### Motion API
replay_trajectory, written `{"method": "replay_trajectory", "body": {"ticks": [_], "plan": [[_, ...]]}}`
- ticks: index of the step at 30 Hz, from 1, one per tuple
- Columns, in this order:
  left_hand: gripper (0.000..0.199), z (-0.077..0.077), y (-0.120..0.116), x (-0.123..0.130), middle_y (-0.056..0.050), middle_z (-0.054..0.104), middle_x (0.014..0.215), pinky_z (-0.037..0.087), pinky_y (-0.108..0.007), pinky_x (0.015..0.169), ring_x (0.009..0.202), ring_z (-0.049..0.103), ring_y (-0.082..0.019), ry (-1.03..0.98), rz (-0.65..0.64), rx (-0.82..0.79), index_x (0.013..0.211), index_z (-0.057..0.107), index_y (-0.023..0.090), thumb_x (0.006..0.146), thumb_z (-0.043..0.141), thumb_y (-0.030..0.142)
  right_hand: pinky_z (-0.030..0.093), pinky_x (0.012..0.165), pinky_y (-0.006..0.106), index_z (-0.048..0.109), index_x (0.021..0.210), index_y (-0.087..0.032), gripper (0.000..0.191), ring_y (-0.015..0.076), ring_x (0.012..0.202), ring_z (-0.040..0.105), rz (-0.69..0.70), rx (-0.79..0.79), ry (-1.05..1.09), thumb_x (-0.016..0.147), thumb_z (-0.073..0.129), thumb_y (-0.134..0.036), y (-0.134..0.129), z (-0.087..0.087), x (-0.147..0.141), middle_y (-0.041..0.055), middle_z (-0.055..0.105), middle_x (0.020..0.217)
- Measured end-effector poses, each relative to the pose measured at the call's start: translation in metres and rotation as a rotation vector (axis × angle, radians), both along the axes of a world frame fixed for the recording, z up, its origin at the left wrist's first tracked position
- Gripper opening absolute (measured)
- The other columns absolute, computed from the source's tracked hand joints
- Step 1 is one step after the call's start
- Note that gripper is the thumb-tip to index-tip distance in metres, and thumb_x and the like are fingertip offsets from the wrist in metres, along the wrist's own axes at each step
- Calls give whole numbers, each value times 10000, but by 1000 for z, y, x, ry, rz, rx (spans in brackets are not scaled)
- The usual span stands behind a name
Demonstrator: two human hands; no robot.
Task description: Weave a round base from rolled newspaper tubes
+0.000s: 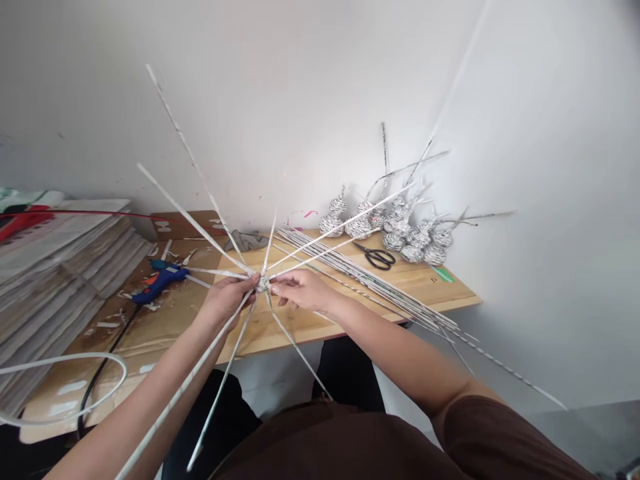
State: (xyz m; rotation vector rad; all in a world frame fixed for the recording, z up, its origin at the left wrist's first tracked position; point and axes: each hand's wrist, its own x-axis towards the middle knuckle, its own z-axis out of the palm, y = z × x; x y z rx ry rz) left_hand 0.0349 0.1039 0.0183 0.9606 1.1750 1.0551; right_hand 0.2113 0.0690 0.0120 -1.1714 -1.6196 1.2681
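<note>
A small woven knot of rolled newspaper tubes is held above the front of the wooden table, with several long tubes radiating from it like spokes. My left hand grips the knot from the left, its thumb on top by the centre. From the right, my right hand pinches at the knot's edge with thumb and forefinger; the exact strand between those fingertips is hard to make out. One long spoke runs down along my left forearm, and others point up at the wall and right across the table.
A bundle of paper tubes lies diagonally on the wooden table, some jutting past its edge. Black scissors and several woven gourd-shaped pieces are behind. Leftward are a blue glue gun, cardboard scraps and stacked newspapers.
</note>
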Motion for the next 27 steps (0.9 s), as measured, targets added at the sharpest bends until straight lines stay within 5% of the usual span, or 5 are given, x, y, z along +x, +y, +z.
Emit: {"method": "replay_trajectory", "body": {"ticks": [5,10,18,21,27], "plan": [[379,19,13,14,-33,633,624,424,-158,460,494,518,-69,-110,-38,111,679,680,92,469,887,332,409,410,162,706,956,-186,380,102,591,611,-43,56,182,726,734,-487,23,14,-3,9,656,725],[364,10,27,17,-37,670,681,467,-179,525,557,564,-93,-117,-20,124,692,696,119,451,898,302,438,395,169,689,918,-171,373,93,559,609,-159,-19,238,707,738,-475,47,7,-6,21,683,776],[339,23,60,12,-8,644,659,472,-164,529,571,569,-84,-143,-113,71,678,681,124,427,892,208,502,424,200,668,827,-157,425,117,553,621,2,14,198,677,740,-548,77,7,-2,-7,623,631],[362,30,75,14,-2,633,638,462,-162,509,547,558,-78,-122,-178,66,686,674,123,404,892,189,464,389,194,647,759,-162,436,116,491,598,-65,39,233,661,744,-576,89,11,-5,-8,620,569],[363,4,91,27,23,613,582,441,-182,468,471,527,-74,-93,-71,59,709,645,138,438,883,184,401,368,215,608,623,-180,422,90,389,485,-293,28,327,613,768,-570,107,-15,-11,-29,572,487]]}}
